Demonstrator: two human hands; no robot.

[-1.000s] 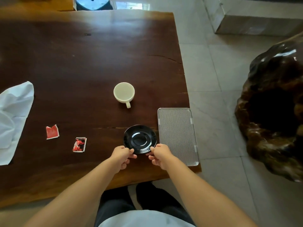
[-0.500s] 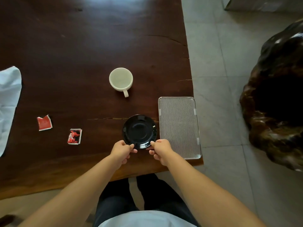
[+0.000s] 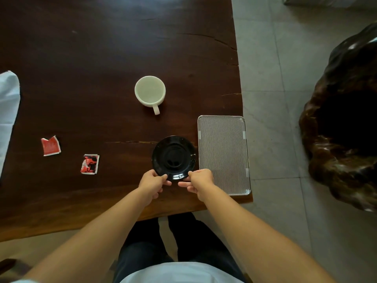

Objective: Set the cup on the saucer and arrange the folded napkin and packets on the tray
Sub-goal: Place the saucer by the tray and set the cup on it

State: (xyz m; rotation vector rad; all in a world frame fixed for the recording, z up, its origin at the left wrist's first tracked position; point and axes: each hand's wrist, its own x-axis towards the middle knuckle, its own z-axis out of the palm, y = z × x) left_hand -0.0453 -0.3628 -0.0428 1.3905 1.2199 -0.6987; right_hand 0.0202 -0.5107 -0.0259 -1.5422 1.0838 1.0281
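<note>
A black saucer [image 3: 173, 156] lies on the dark wooden table [image 3: 102, 58], just left of a ribbed silver tray [image 3: 223, 154]. My left hand [image 3: 152, 181] and my right hand [image 3: 201, 180] both pinch the saucer's near rim. An empty white cup [image 3: 150, 92] stands beyond the saucer, handle pointing toward me. Two red packets lie to the left: one torn-edged [image 3: 50, 146], the other red and black [image 3: 90, 164]. A white napkin [image 3: 8, 107] lies unfolded at the far left edge, partly out of view.
The table's right edge runs beside the tray, which slightly overhangs it, with tiled floor [image 3: 269, 78] beyond. A large dark glossy wooden stump [image 3: 346, 123] stands on the floor at the right. My legs are below the table's near edge.
The view has tilted down and closer. Both hands keep hold of the saucer's near rim; the saucer sits slightly nearer the tray than before.
</note>
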